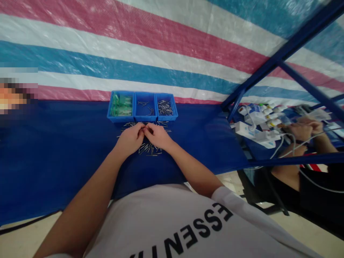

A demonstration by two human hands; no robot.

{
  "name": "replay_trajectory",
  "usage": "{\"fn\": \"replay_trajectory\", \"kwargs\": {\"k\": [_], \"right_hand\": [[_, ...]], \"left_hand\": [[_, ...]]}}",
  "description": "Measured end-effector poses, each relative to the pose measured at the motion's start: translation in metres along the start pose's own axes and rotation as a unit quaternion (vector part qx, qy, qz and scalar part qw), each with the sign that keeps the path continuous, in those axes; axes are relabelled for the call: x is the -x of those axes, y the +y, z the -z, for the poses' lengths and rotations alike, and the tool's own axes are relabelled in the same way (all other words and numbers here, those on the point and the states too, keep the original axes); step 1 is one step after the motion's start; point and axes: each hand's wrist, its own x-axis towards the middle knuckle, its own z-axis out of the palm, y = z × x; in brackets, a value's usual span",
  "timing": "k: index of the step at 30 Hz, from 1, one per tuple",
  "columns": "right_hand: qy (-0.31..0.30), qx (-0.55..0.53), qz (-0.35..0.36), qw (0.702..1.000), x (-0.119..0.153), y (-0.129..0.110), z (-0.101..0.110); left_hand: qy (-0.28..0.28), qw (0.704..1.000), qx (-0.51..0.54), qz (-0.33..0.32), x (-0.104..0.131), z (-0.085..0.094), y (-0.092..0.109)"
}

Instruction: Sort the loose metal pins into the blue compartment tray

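My left hand [131,139] and my right hand [158,136] meet fingertip to fingertip above the table. Both are closed, fingers curled inward, and whatever they pinch is hidden. Beneath and around them lies a loose pile of slim metal pins [147,147], too small to name more exactly. Just beyond stand three joined blue bins. The left bin [110,115] contains green-and-clear plastic packets [122,104]. A few metal pins [151,111] lie in the middle bin [139,116]. In the right bin [174,114] is a heap of similar pins [165,107].
The table has a dark blue cover [67,150]. A striped plastic sheet [161,43] hangs behind it. To the right, a blue metal frame [258,77] borders another work area with a power strip [254,135], cables, small bottles [272,116] and another person's hands [303,129].
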Motion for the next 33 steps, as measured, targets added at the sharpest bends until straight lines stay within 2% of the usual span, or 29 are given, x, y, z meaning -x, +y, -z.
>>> {"fn": "replay_trajectory", "kwargs": {"k": [9,16,23,33], "right_hand": [[0.007,-0.006,0.018,1.000,0.0006,-0.0024,0.0023],[0.045,-0.050,0.022,0.998,0.0013,-0.0037,0.0028],[0.082,-0.084,0.022,0.993,0.0003,-0.0024,0.0028],[0.079,-0.109,0.053,0.989,0.0019,-0.0053,-0.0017]], "left_hand": [[0.018,0.999,0.044,-0.002,0.0014,0.0021,-0.0002],[0.084,0.991,0.098,0.032,0.0031,0.0024,0.0009],[0.134,0.985,0.105,0.019,0.0025,0.0007,-0.0005],[0.151,0.987,0.011,0.056,0.0004,0.0007,-0.0023]]}}
